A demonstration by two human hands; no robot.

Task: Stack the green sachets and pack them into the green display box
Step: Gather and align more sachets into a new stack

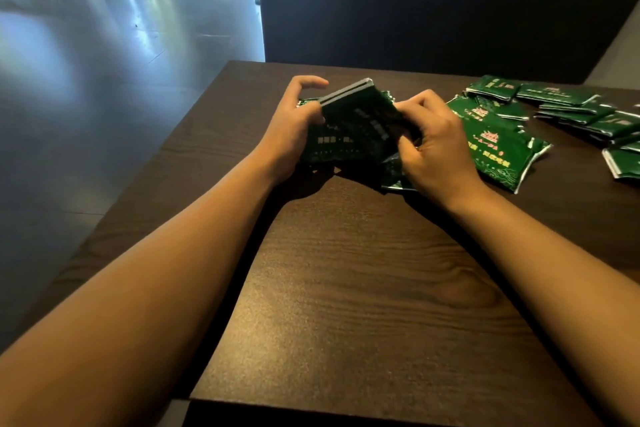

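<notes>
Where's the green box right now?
In the head view, the green display box is mid-table, held between the left hand and right hand, left of the loose sachets.

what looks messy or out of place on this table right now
The loose sachets on the table's right side lie scattered and overlapping at mixed angles, not stacked. One larger green pack lies askew beside the right hand. Nothing looks spilled or torn.
</notes>
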